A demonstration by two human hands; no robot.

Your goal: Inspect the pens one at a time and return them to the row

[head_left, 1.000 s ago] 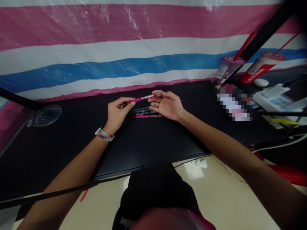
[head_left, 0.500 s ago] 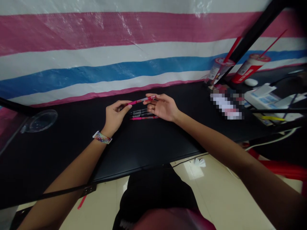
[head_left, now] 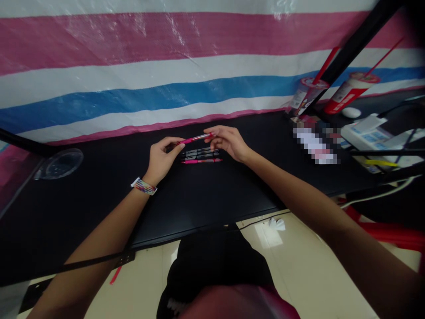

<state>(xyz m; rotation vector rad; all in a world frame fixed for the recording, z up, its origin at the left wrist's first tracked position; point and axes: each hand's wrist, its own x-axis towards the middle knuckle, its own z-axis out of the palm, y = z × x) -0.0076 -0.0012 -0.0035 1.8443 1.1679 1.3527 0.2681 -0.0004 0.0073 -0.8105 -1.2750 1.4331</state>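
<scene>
A striped plastic sheet (head_left: 166,40) in pink, white and blue rises behind a long black table (head_left: 206,199). Towards the right-hand end stand a red and white cup (head_left: 348,95) with a straw and, beside it, a clear cup (head_left: 300,98) with a thicker red straw; a round clear lid (head_left: 63,164) lies at the far left. The left hand (head_left: 163,156), above a patterned wristband (head_left: 144,186), pinches one end of a pink pen (head_left: 193,139) between thumb and fingers. The right hand (head_left: 229,142) has its fingers curled around the other end, though whether they grip it or only touch it I cannot tell. That pen is held up off the table, slightly tilted, just behind a small row of pens: some dark pens (head_left: 200,153) side by side and another pink one (head_left: 201,161) nearest the person. The row looks settled, while the handling of the raised pen seems under way, as it has not been set down. White lettering on the red cup and print on the clear cup's pale label are too small to read; no brand shows on the pens.
</scene>
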